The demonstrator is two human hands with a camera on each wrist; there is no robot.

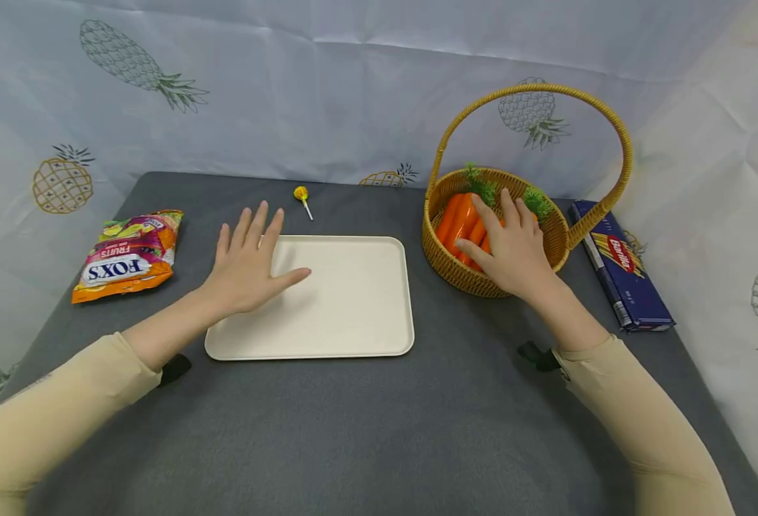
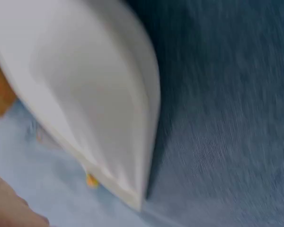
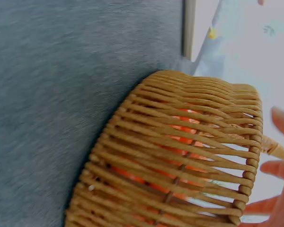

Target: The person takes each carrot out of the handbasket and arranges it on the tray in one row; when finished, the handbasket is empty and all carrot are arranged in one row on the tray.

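My left hand (image 1: 243,272), fingers spread and palm down, hovers over the left part of a cream rectangular tray (image 1: 353,301). In the left wrist view the tray (image 2: 90,90) fills the upper left, and only a bit of the hand (image 2: 12,205) shows at the lower left. Over a wicker basket (image 1: 453,276) with a tall arched handle, my right hand (image 1: 517,251) reaches with fingers apart. Orange carrots (image 1: 458,215) with green tops lie inside, partly hidden by that hand. The right wrist view shows the basket's woven side (image 3: 151,146) with the fingers (image 3: 277,168) above its rim.
A yellow lollipop (image 1: 301,193) lies behind the tray. To the left is a Fox's fruit candy bag (image 1: 127,254). A blue Barilla pasta box (image 1: 630,269) lies right of the basket. Pineapple-print cloth (image 1: 327,86) hangs behind the grey table (image 1: 353,437).
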